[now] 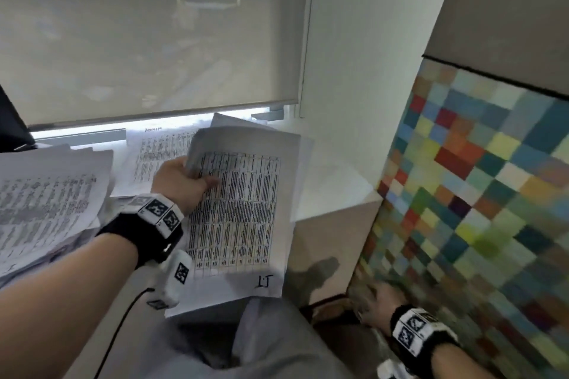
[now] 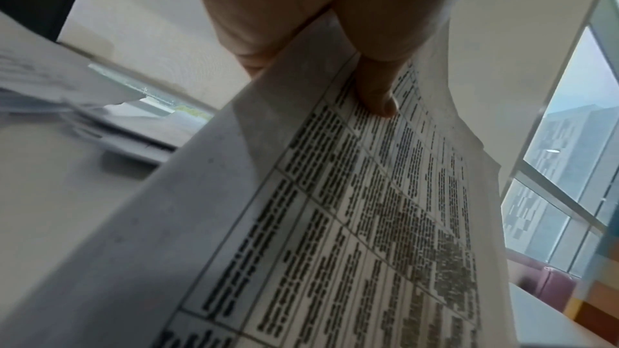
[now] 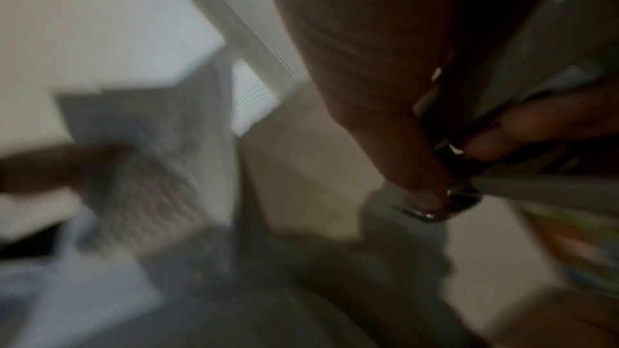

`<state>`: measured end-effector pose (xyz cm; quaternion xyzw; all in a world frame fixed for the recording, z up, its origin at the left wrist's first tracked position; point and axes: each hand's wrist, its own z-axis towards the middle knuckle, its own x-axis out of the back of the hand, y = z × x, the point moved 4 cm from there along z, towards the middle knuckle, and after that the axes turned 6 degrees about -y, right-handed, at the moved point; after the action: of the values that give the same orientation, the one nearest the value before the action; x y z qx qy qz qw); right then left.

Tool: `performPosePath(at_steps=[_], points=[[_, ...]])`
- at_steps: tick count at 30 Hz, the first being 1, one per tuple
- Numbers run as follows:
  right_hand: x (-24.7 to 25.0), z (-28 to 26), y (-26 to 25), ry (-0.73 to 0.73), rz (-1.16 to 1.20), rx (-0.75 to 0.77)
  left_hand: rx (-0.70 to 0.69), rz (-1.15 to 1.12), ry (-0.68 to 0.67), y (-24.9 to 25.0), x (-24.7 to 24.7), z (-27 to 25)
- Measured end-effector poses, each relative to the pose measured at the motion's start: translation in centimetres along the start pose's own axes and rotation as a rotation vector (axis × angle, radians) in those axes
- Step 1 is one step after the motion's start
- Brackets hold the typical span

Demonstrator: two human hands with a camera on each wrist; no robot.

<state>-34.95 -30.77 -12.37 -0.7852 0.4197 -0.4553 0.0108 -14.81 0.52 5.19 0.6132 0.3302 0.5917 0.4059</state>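
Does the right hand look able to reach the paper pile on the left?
Probably not directly: the right hand sits low by the patchwork panel, and the left hand holding printed sheets blocks the way to the paper pile.

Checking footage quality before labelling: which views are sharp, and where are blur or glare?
Head view: printed sheets readable as tables, right hand and patchwork panel motion-smeared, bright glare under the blind. Left wrist view: left hand and table print fairly sharp. Right wrist view: heavily blurred, dim.
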Motion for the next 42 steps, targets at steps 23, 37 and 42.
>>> performPosePath(at_steps=[23,37,42], points=[[6.2,-1.6,-3.7,0.164,0.397,0.233,-0.057,0.026,0.036,2.3,0.4,1.7],[13.8,8.4,-18.8,0.280,-0.040,0.194,0.188,-0.087,0.180,-3.3,8.2,4.8],[14.2,12.6,-23.3,0.304,-0.120,0.202,0.196,-0.103,0.207,-4.7,9.9,6.2]])
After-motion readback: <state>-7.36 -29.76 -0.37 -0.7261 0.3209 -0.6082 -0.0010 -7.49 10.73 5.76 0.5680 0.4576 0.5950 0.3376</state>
